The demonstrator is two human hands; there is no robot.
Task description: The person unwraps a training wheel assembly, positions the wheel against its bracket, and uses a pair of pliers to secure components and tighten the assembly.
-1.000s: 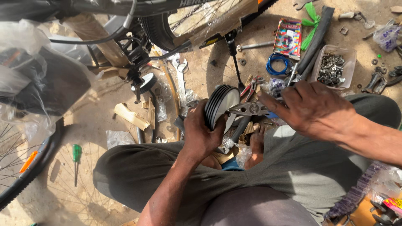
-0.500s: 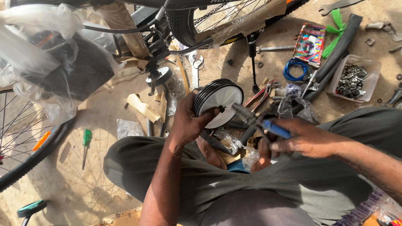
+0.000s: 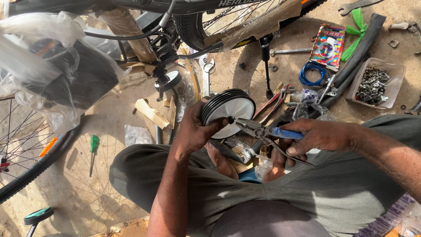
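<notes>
A colourful rectangular packet [image 3: 327, 44] lies on the sandy floor at upper right, beside a blue cable coil [image 3: 312, 72] and a clear tub [image 3: 394, 72] of metal nuts. The left hand [image 3: 195, 129] grips a small white training wheel [image 3: 228, 112] above the lap. The right hand [image 3: 313, 138] squeezes blue-handled pliers [image 3: 263, 131] at its hub.

Sandy dirt ground [image 3: 109, 118], sunlit, hard shadows. Bicycle frame [image 3: 144, 5] and tyre [image 3: 193, 26] across top, cardboard wrap [image 3: 263, 24] on wheel. Clear plastic bag [image 3: 48, 74] at left above spoked wheel [image 3: 17, 145]. Green-handled screwdriver [image 3: 93, 147] on ground. Tray of bolts [image 3: 375, 83] at right, blue cable coil [image 3: 312, 73], rubber tube [image 3: 357, 52], wood scraps [image 3: 151, 113].
</notes>
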